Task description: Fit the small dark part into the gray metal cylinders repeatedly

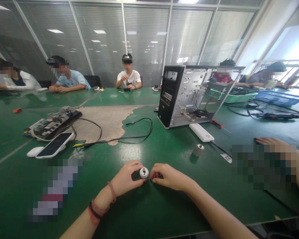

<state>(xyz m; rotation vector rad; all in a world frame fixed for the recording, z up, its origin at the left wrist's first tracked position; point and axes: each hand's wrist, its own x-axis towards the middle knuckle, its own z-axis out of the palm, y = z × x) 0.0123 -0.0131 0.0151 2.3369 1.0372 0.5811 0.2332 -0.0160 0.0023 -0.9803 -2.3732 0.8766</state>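
A small silver metal cylinder (144,173) with a round hub on top stands on the green table (129,212), near the middle. My left hand (127,177) is wrapped round its left side, thumb at the front and fingers behind. Just to the right of the cylinder is my right hand (166,176), its fingers curled and thumb close to the index finger; whether a small item lies between them is too small to tell. A second silver cylinder (198,150) sits farther back on the right, touched by no hand.
Behind stands an open computer case (189,96), with a white power bank (201,132) and a screwdriver (218,124) near it. A phone (55,145), circuit board (53,124) and cable (139,136) lie left. At right rests another person's hand (271,142).
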